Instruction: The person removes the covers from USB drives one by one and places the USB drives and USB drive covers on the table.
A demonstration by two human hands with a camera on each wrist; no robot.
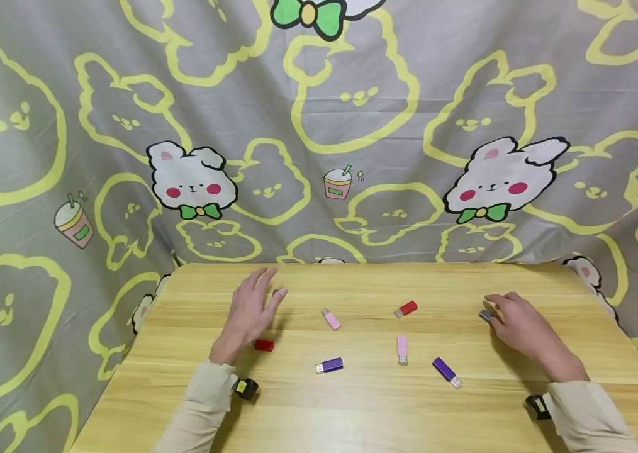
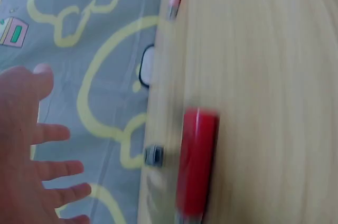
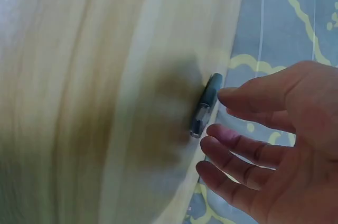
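Note:
My left hand (image 1: 248, 309), fingers spread and holding nothing, hovers over the left of the table. Just below its wrist lies a red USB stick (image 1: 264, 345), seen blurred and large in the left wrist view. A dark USB stick (image 2: 153, 156) lies farther back, mostly hidden behind the fingers in the head view. On the right, my right hand (image 1: 523, 327) reaches over a dark grey-blue USB stick (image 1: 486, 316). In the right wrist view the thumb tip is right at one end of this stick (image 3: 207, 105), while the other fingers stand apart from the thumb.
Between the hands lie two pink USB sticks, one farther back (image 1: 331, 319) and one nearer (image 1: 402, 350). Two purple sticks, left (image 1: 329, 365) and right (image 1: 447, 372), lie closer to me. Another red stick (image 1: 406, 309) lies toward the back. A patterned curtain (image 1: 375, 126) hangs behind the wooden table (image 1: 375, 415).

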